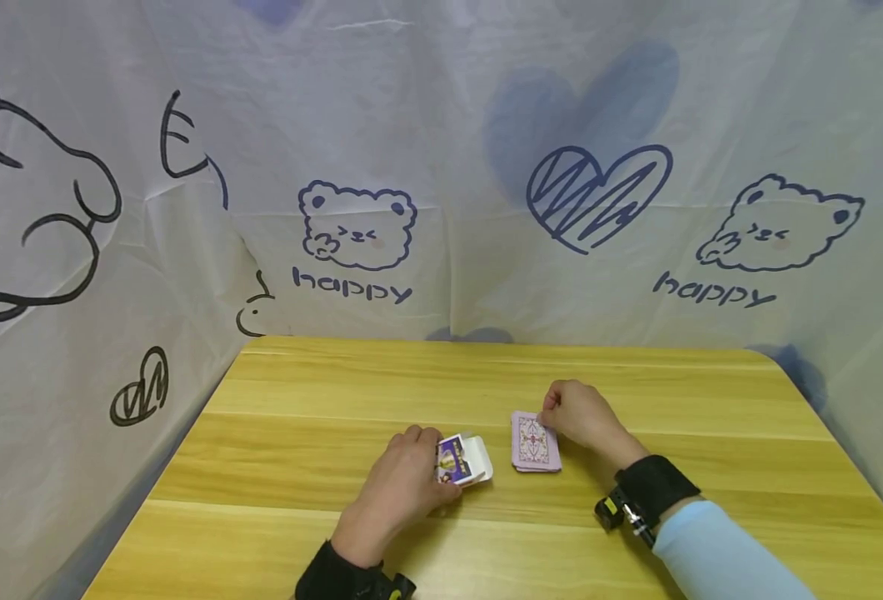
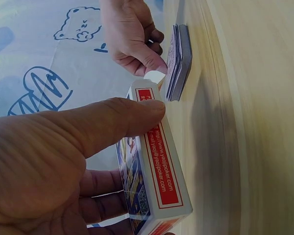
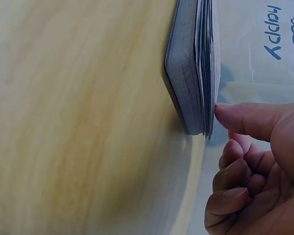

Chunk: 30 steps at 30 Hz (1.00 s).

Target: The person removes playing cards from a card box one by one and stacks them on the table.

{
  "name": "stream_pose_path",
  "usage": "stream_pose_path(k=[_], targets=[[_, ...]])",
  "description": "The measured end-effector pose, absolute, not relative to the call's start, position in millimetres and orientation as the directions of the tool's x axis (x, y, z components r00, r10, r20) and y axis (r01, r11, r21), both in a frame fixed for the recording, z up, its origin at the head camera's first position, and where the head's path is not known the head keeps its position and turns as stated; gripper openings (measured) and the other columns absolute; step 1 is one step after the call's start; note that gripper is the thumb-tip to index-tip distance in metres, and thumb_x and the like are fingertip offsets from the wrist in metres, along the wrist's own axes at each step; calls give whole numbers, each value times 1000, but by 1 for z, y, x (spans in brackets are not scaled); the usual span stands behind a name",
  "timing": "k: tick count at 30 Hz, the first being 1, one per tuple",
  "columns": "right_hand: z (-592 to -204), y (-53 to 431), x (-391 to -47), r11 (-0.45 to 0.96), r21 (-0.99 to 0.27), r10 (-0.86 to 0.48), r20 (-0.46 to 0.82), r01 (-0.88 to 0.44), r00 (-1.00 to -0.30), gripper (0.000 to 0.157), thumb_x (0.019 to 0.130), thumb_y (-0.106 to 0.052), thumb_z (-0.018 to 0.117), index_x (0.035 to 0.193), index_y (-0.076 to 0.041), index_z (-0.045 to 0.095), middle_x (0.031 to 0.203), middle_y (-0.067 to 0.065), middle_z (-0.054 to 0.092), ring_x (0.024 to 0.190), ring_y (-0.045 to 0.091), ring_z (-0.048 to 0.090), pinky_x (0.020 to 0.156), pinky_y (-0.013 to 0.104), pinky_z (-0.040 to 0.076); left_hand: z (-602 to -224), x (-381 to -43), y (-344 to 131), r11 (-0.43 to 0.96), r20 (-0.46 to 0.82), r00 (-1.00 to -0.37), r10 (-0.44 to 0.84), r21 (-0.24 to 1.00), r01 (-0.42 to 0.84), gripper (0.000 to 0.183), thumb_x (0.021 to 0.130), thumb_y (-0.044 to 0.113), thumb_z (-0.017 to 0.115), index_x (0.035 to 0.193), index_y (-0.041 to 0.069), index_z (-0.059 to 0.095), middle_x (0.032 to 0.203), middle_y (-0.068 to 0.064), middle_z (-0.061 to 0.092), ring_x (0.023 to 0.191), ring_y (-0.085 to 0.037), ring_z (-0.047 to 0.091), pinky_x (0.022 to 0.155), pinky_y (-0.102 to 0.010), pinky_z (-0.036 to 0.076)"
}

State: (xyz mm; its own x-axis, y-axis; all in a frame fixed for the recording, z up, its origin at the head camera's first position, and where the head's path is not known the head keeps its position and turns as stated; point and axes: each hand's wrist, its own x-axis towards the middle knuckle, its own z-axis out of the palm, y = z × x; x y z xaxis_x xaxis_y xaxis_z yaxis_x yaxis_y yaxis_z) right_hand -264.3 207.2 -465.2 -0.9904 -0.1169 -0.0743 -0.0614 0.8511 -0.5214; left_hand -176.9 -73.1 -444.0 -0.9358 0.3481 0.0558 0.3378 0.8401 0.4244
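My left hand (image 1: 404, 479) grips a small playing-card box (image 1: 454, 460) with purple and white faces. Its thumb lies along the red-printed side of the box (image 2: 159, 152) in the left wrist view, and a white end flap (image 2: 154, 76) stands out at the far end. To the right of the box lies a deck of playing cards (image 1: 535, 442), pink patterned back up. My right hand (image 1: 580, 412) is at the deck's far right corner. In the right wrist view its thumb touches the top of the deck (image 3: 191, 73), the other fingers curled; whether a card is pinched is unclear.
A yellow wood-grain table (image 1: 321, 392) lies under everything. White cloth sheets (image 1: 456, 125) with drawn bears, hearts and lettering hang behind the table and along its sides. Each wrist wears a black strap (image 1: 655, 487) with a small camera.
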Motion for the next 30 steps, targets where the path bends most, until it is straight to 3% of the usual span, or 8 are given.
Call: stream_pose_path(k=[16, 30], targets=[[-451, 226, -241, 793, -607, -24, 55, -53, -998, 19, 90, -28, 64, 87, -10, 62, 78, 6, 60, 62, 19, 50, 54, 32, 41, -451, -179, -73, 872, 100, -959, 263, 400, 281, 74, 64, 41, 85, 118, -1, 57, 93, -9, 57, 81, -24, 50, 66, -42, 46], [-447, 238, -216, 719, -693, 5, 85, -56, -996, 20, 91, -27, 65, 88, -7, 62, 77, 8, 58, 60, 20, 46, 54, 32, 38, -458, -194, -76, 885, 125, -965, 229, 387, 260, 70, 64, 43, 85, 110, -2, 58, 88, -9, 53, 76, -24, 46, 60, -34, 43]])
